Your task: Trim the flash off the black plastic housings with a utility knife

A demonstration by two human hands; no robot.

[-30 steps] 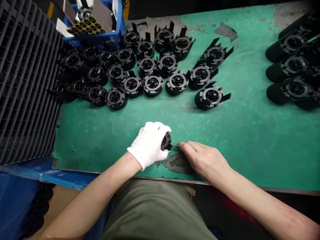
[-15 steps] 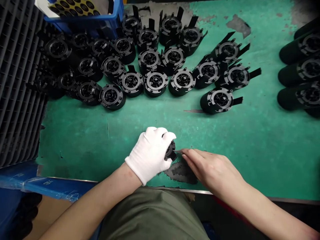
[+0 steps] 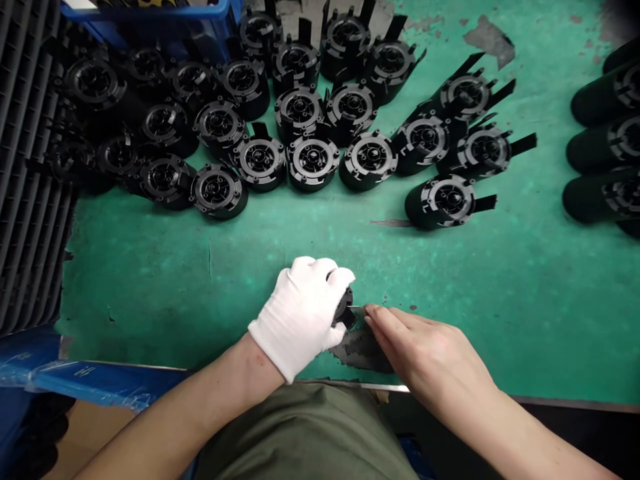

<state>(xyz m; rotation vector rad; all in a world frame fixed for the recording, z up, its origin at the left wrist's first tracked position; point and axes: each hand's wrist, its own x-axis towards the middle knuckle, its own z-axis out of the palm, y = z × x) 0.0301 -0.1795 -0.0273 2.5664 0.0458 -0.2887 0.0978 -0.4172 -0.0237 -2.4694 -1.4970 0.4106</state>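
Observation:
My left hand (image 3: pixel 305 313), in a white glove, is wrapped round a black plastic housing (image 3: pixel 345 312) close to the table's front edge. Most of that part is hidden under the glove; its right side and a dark tab show. Bare, my right hand (image 3: pixel 425 343) pinches a thin metal blade-like tool (image 3: pixel 356 308) between thumb and fingertips. The tool's tip meets the right side of the housing, and its handle end is hidden in my fingers. Beyond my hands, one black cylindrical housing (image 3: pixel 447 200) with a tab stands apart from the others.
Several black cylindrical housings (image 3: pixel 314 160) stand in rows across the back of the green table (image 3: pixel 280 233). More dark cylinders (image 3: pixel 593 199) are at the right edge. A blue bin (image 3: pixel 165 33) stands at back left, beside a black ribbed rack (image 3: pixel 30 187).
The camera view has shifted slightly, so the back rows sit a little higher and wider. Both hands keep their hold, and the tool stays against the housing.

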